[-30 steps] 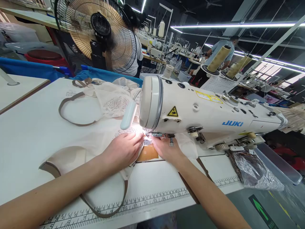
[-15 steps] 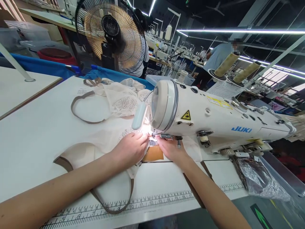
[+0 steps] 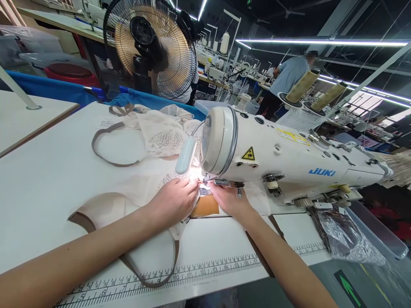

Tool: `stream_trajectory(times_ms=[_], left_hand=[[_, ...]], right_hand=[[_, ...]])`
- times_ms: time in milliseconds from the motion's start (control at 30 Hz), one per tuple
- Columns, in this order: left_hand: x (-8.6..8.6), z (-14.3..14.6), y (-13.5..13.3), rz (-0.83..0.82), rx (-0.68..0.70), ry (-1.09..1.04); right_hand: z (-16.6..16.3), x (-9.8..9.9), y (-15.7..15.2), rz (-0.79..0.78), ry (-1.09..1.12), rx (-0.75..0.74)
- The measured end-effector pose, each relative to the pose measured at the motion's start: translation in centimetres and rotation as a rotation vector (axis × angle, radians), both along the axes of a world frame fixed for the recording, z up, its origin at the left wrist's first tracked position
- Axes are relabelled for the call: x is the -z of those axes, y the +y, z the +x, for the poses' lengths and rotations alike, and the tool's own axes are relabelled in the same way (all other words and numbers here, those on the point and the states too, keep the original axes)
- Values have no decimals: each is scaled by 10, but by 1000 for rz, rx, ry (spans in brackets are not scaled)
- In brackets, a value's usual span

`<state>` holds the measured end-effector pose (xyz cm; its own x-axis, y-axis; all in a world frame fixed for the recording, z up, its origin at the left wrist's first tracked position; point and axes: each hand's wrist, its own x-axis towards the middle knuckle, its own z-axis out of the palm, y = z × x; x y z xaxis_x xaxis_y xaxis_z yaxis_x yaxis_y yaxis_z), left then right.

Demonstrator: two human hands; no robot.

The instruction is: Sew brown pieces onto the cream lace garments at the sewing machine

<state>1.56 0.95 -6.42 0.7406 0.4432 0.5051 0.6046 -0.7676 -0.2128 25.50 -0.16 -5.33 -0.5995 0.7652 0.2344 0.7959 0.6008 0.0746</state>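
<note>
Nearest me, the brown strap (image 3: 175, 256) is lying in a loop right at the ruled near edge of the surface (image 3: 218, 239). I am judging that it could slip off there and drag the beige fabric (image 3: 128, 194) sideways. Just beyond it, the left hand (image 3: 175, 201) is resting on that fabric with its fingers drawn narrow, pinching the cloth close to the presser foot (image 3: 205, 187). The right hand (image 3: 229, 200) is lying on the other side, tucked under the sewing machine (image 3: 289, 162). Its fingertips are sitting in glare below the head, so I cannot tell whether they are gripping or only pressing. The fabric is lying flat on the surface, with its edge running in at the foot between the two hands. Both sets of fingertips are crowding the needle area, so I am thinking a small slip could bring a finger under it. The lamp (image 3: 186, 155) is washing out that spot, making the seam line hard for me to read. Farther back, the lace pieces (image 3: 163, 134) are lying heaped near the machine head and could get pulled in. The fan (image 3: 150, 47) behind them could be lifting light edges.
</note>
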Motion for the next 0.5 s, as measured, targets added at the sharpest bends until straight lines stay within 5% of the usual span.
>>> stream_trajectory(times_ms=[267,500], left_hand=[[-15,-4,-6,-34,14,-28],[-13,-22,-30,-104,-162,59]], right_hand=[[4,-6,-13,293,-66,41],[22,-21,-29,183,-260,240]])
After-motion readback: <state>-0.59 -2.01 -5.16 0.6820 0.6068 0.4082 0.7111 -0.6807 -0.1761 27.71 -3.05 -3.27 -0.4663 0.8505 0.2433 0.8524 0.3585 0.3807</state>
